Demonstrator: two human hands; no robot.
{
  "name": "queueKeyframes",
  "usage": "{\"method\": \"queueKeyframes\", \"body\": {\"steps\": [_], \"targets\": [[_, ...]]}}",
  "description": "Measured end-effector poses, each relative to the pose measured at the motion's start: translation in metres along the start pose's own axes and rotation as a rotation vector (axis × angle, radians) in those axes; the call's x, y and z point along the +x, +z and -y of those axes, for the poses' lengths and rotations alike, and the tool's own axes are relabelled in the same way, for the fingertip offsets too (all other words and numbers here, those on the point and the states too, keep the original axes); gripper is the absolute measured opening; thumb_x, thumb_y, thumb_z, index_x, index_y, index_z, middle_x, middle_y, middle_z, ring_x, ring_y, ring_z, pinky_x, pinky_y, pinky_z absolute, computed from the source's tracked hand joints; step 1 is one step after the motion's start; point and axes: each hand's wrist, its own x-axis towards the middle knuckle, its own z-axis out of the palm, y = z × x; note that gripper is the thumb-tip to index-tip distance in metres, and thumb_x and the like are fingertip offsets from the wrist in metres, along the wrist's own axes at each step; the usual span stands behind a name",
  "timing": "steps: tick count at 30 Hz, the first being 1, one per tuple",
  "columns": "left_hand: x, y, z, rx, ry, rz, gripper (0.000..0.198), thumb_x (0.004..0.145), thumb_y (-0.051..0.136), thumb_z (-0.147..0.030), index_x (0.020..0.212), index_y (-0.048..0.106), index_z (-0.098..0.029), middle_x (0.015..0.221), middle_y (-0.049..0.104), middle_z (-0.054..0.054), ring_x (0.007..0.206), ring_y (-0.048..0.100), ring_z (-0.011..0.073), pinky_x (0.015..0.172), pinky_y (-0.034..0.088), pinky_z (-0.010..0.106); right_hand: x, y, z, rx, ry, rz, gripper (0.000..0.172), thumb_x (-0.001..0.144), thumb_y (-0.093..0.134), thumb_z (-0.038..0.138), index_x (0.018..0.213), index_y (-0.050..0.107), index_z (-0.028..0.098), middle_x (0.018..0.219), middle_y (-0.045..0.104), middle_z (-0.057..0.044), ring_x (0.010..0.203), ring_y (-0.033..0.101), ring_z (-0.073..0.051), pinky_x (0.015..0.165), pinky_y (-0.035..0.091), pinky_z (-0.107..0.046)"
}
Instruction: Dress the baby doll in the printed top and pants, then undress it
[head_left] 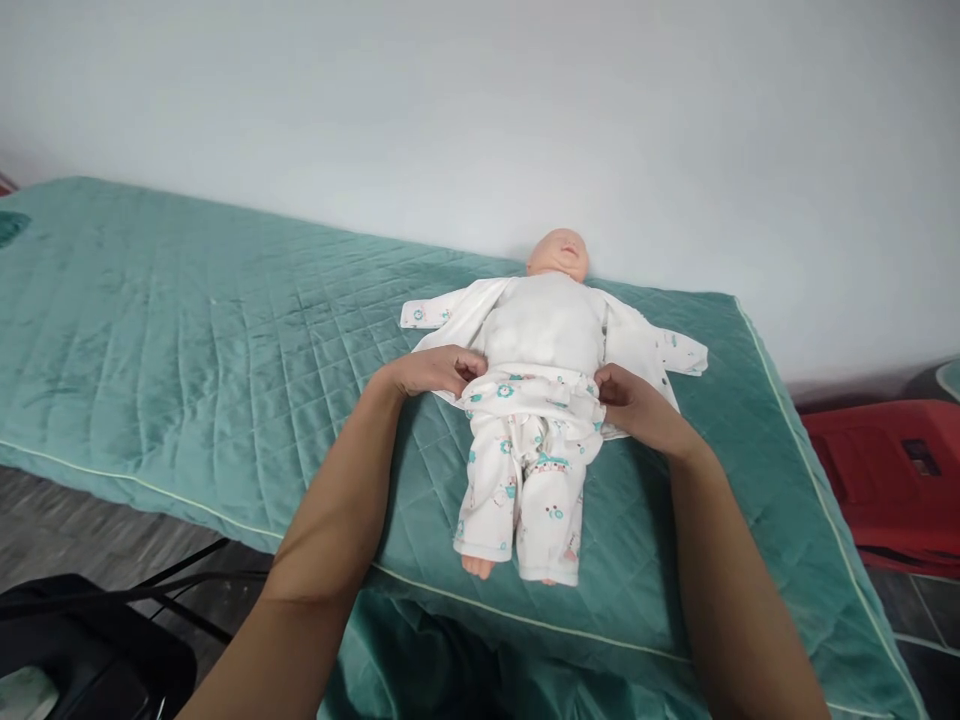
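A baby doll (559, 253) lies on its back, its head toward the wall and its feet toward me. On its legs are white baby trousers (491, 485) with a teal print. Its torso is covered in white cloth, and a white jacket (634, 325) lies spread open under it, sleeves out to both sides. My left hand (450, 370) pinches the trousers' waistband at the doll's hip on the left. At the opposite hip, my right hand (634, 400) has its fingers closed on the same waistband. Both thumbs are partly hidden in the cloth.
The doll rests on a bed with a green quilted cover (247, 370), against a pale wall (450, 110). A red plastic stool (892, 480) stands beyond the bed's right end. At the lower left there is a black object (90, 640) by the bed's edge.
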Motion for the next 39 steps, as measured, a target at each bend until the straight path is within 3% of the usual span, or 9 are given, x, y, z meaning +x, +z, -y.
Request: {"method": "queueKeyframes", "body": {"steps": [4,12,18,24,29,34,39], "targets": [[-0.001,0.003,0.003,0.002,0.055,-0.043,0.015,0.062,0.074,-0.019,0.071,0.062,-0.014,0.067,0.054,-0.003,0.063,0.047,0.0092,0.058,0.037,0.02,0.001,0.004,-0.002,0.004,-0.004,-0.049,0.027,0.072,0.076,0.024,0.086,0.053,0.023,0.076,0.054,0.005,0.07,0.05,-0.013,0.061,0.038,-0.025],[0.003,0.015,0.013,-0.123,0.212,-0.354,0.016,0.068,0.07,-0.021,0.073,0.055,-0.016,0.065,0.052,-0.005,0.058,0.045,0.0063,0.054,0.033,0.018,-0.002,0.009,0.008,-0.063,-0.085,-0.294,0.012,0.076,0.065,0.023,0.084,0.056,0.023,0.072,0.052,0.004,0.062,0.044,-0.012,0.055,0.033,-0.026],[0.007,0.017,0.014,-0.244,0.32,-0.511,0.02,0.07,0.069,-0.022,0.076,0.051,-0.018,0.062,0.047,-0.007,0.051,0.04,0.0049,0.048,0.028,0.018,-0.002,0.016,0.016,0.007,-0.118,-0.511,0.01,0.076,0.063,0.026,0.083,0.055,0.025,0.07,0.05,0.003,0.055,0.04,-0.011,0.05,0.032,-0.026],[0.014,0.018,0.012,-0.167,0.167,-0.386,0.02,0.071,0.067,-0.022,0.081,0.05,-0.02,0.066,0.05,-0.006,0.051,0.042,0.0061,0.046,0.03,0.017,0.007,0.027,0.008,-0.19,-0.081,-0.611,0.013,0.08,0.063,0.032,0.089,0.056,0.026,0.083,0.061,0.0,0.064,0.053,-0.015,0.055,0.04,-0.027],[0.025,0.015,0.005,-0.089,0.001,-0.395,0.018,0.062,0.064,-0.013,0.078,0.059,-0.018,0.07,0.059,-0.001,0.053,0.05,0.0091,0.044,0.033,0.019,0.016,0.025,0.001,-0.389,0.011,-0.646,0.017,0.075,0.066,0.027,0.088,0.055,0.026,0.082,0.066,-0.003,0.073,0.057,-0.02,0.065,0.044,-0.032],[0.041,0.001,-0.01,0.082,-0.173,-0.28,0.015,0.048,0.06,-0.005,0.059,0.065,-0.014,0.06,0.065,0.006,0.048,0.058,0.0172,0.041,0.037,0.024,0.027,0.008,-0.005,-0.413,0.081,-0.511,0.028,0.066,0.073,0.022,0.089,0.058,0.025,0.084,0.069,-0.004,0.08,0.062,-0.024,0.069,0.048,-0.036],[0.045,-0.007,-0.016,0.119,-0.182,-0.117,0.012,0.048,0.061,-0.006,0.055,0.068,-0.013,0.057,0.065,0.008,0.047,0.059,0.0187,0.04,0.039,0.024,0.032,-0.004,-0.008,-0.209,0.104,-0.338,0.032,0.064,0.076,0.021,0.09,0.059,0.026,0.088,0.071,-0.004,0.08,0.064,-0.025,0.065,0.052,-0.036]]}}
